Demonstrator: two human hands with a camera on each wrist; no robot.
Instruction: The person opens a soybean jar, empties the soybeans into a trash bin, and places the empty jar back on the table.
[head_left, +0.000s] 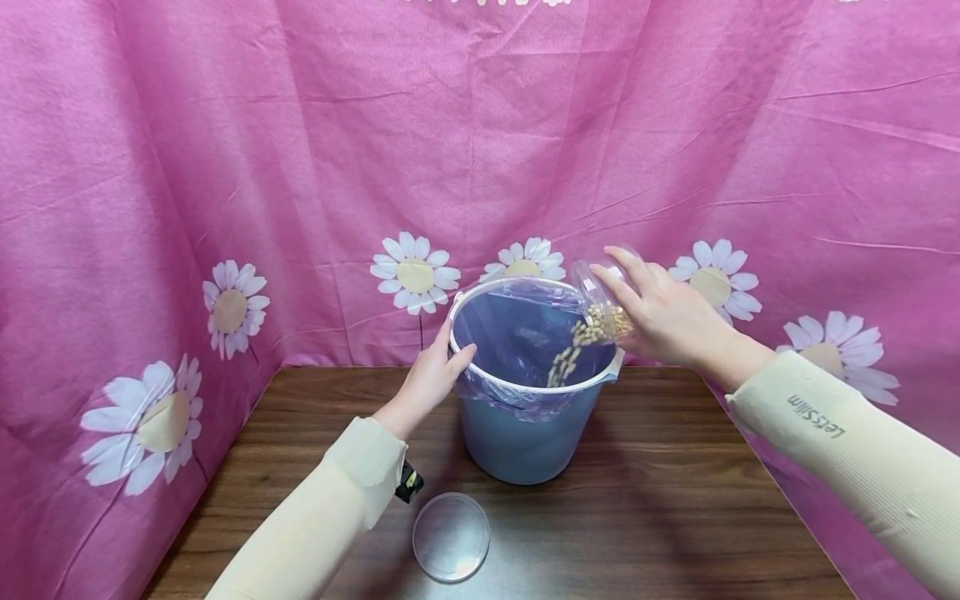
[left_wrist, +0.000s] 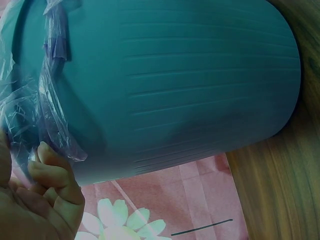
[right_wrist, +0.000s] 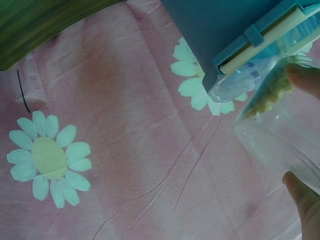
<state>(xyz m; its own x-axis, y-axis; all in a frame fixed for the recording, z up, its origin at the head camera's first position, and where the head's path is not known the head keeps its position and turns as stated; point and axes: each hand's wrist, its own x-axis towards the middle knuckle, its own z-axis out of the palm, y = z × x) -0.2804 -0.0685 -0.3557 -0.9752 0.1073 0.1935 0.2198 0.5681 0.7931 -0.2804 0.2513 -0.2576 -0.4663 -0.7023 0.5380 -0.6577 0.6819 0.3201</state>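
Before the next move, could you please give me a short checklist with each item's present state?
1. Bin upright on the table: ok.
2. Liner folded over the rim: ok.
3. Left hand holding the rim: ok.
4. Clear jar, held by the right hand, tipped over the bin: ok.
5. Jar emptied: not ok; pale pieces are in it.
6. Lid apart from the bin: ok, on the table.

Pink cloth (head_left: 375, 150) hangs creased at the back and both sides, 6 white daisies (head_left: 415, 275) ranged low across it, and here's the brown wood-grain table (head_left: 675, 475), shadow-streaked!
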